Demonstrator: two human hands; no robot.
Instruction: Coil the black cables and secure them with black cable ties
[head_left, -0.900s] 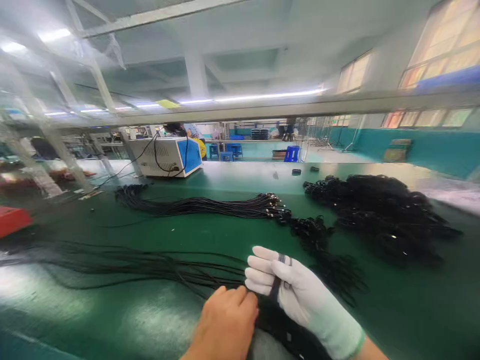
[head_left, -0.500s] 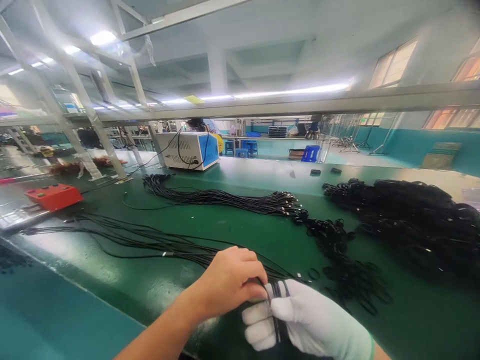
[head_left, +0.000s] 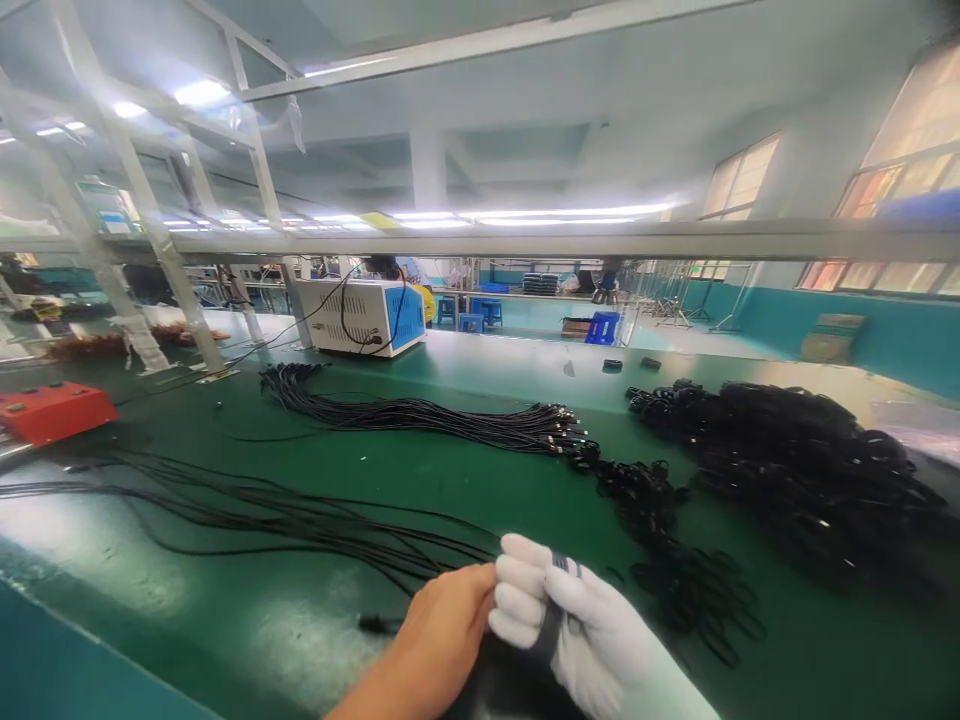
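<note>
My right hand (head_left: pixel 574 620) wears a white glove, its fingers closed around a coiled black cable (head_left: pixel 551 630) whose loops cross the palm. Against its fingertips is my bare left hand (head_left: pixel 450 620), curled at the cable; its fingertips are mostly hidden behind the glove. A dark cable end (head_left: pixel 371 623) sticks out to the left of the bare hand. Several long black cables (head_left: pixel 285 520) stretch leftward over the green tabletop from near my hands.
Further back lies a bundle of black cables (head_left: pixel 420 415) with metal-tipped ends. Small black loops (head_left: pixel 645 500) and a large heap of coiled cables (head_left: pixel 795 460) spread to the right. A white-and-blue machine (head_left: pixel 360 318) and a red box (head_left: pixel 52 412) stand at the left.
My left hand has shifted lower and turned, its fingers now tucked behind the glove. The gloved fingers have closed further over the loops. The camera view has shifted slightly.
</note>
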